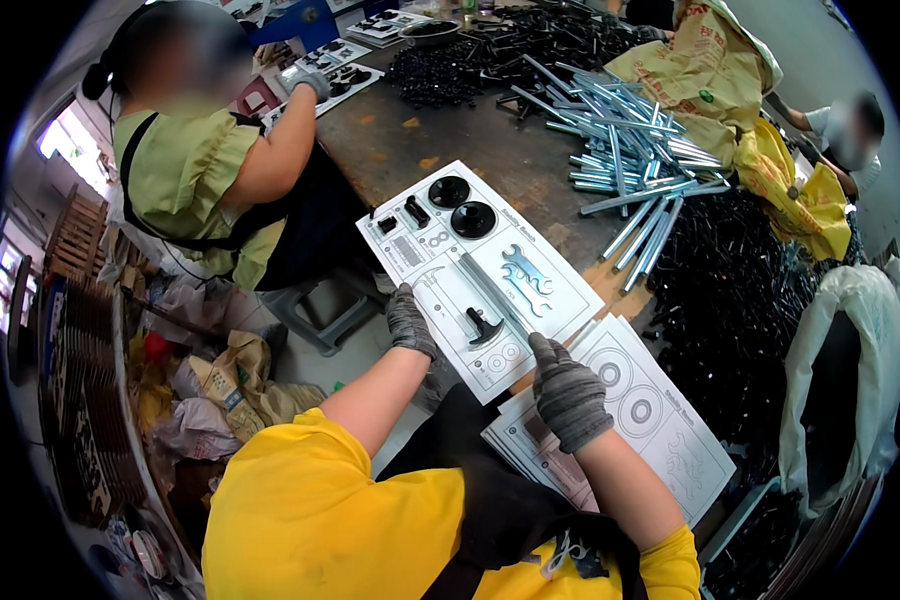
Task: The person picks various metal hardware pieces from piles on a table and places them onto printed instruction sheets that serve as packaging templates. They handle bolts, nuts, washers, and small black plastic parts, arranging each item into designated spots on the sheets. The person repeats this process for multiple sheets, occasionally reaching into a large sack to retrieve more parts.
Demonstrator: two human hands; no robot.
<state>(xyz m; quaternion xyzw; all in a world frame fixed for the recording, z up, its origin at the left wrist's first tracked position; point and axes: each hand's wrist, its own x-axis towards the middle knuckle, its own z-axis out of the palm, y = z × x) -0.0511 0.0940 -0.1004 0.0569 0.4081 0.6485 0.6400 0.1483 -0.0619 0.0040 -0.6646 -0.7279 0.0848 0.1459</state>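
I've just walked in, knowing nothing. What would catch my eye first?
Probably the gleaming heap of silver metal rods on the table at upper right, beside a dark mass of black parts. Then, near the centre, a white printed card bearing two black discs and silver open-end wrenches, with the grey-gloved left hand at its left edge and right hand at its lower right.

A white rectangular printed card (573, 302) lies aslant, face up, at the brown desk's (395, 145) edge, carrying two round black discs (472, 220), flat silver wrenches (526, 268), a black T-shaped knob (484, 327) and a slim grey metal bar (492, 293).
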